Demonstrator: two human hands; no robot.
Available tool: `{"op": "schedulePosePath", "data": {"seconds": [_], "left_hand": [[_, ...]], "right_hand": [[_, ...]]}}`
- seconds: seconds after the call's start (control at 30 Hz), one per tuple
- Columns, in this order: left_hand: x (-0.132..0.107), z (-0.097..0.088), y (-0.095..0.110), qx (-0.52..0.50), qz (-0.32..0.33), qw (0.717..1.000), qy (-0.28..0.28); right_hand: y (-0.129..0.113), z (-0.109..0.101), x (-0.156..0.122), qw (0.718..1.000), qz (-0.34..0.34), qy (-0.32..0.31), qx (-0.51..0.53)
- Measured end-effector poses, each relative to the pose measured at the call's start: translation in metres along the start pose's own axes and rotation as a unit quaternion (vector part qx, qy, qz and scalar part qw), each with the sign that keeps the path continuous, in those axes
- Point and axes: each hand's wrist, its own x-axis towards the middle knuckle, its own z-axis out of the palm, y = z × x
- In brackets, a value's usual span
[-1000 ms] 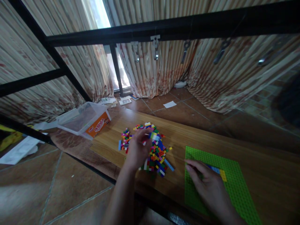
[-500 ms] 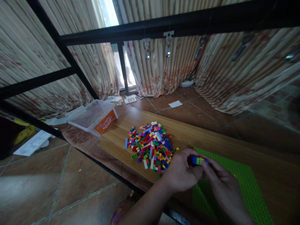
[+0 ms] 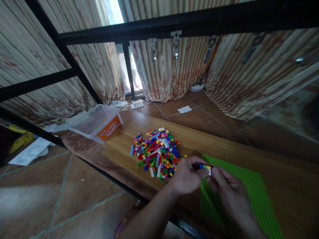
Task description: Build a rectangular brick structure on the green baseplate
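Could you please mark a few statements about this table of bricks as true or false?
1. The left hand and right hand pinch one small brick between them. True.
2. A clear box stands left of the pile. True.
3. The right hand is over a green baseplate. True.
4. The pile lies on the baseplate. False: it lies on the bare wood table, left of the baseplate.
5. The box bears a blue label. False: the label is orange.

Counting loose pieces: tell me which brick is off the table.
The blue-yellow brick pinched between left hand and right hand; the rest lie in the pile.
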Motion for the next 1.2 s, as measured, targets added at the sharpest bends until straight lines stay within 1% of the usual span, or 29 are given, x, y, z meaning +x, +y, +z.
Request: {"op": "schedulePosePath", "data": {"seconds": [0.13,0.33,0.4,0.53,0.6,0.67,0.77,0.83,0.97,1.0,1.07,1.13,1.2], "left_hand": [[0.001,-0.004,0.002,-0.014,0.005,1.0,-0.003],[0.001,-0.01,0.004,-0.018,0.008,1.0,-0.017],[0.0,-0.01,0.006,-0.008,-0.006,1.0,-0.017],[-0.001,-0.006,0.008,0.026,-0.033,0.999,-0.009],[-0.001,-0.004,0.009,0.04,-0.036,0.999,-0.002],[-0.001,-0.002,0.008,0.032,-0.041,0.999,0.003],[-0.001,-0.001,0.007,-0.012,-0.057,0.998,0.005],[-0.001,-0.002,0.008,-0.037,-0.061,0.997,0.013],[-0.001,-0.003,0.011,-0.052,-0.067,0.996,0.021],[-0.001,-0.003,0.011,-0.049,-0.068,0.996,0.018],[-0.002,-0.001,0.011,-0.035,-0.064,0.997,0.015],[-0.002,0.0,0.009,-0.016,-0.05,0.998,0.019],[-0.001,0.001,0.007,-0.004,-0.045,0.999,0.027]], "right_hand": [[0.0,0.002,0.002,0.999,-0.007,-0.016,0.044],[-0.001,0.006,0.003,0.985,0.035,-0.037,0.164],[-0.003,0.007,0.002,0.988,0.029,-0.04,0.15],[-0.007,0.01,0.0,0.998,0.002,-0.005,0.068],[-0.007,0.011,0.0,0.998,0.002,0.009,0.07],[-0.006,0.012,0.001,0.995,0.007,0.015,0.095],[-0.004,0.013,0.002,0.989,0.016,0.019,0.149],[-0.004,0.013,0.002,0.982,0.028,0.012,0.186],[-0.008,0.014,0.0,0.967,0.066,-0.007,0.248],[-0.008,0.014,0.0,0.968,0.069,-0.008,0.243],[-0.008,0.015,-0.001,0.979,0.055,0.0,0.195],[-0.006,0.017,-0.001,0.992,0.021,0.015,0.125],[-0.003,0.019,-0.001,0.997,-0.019,0.032,0.075]]}}
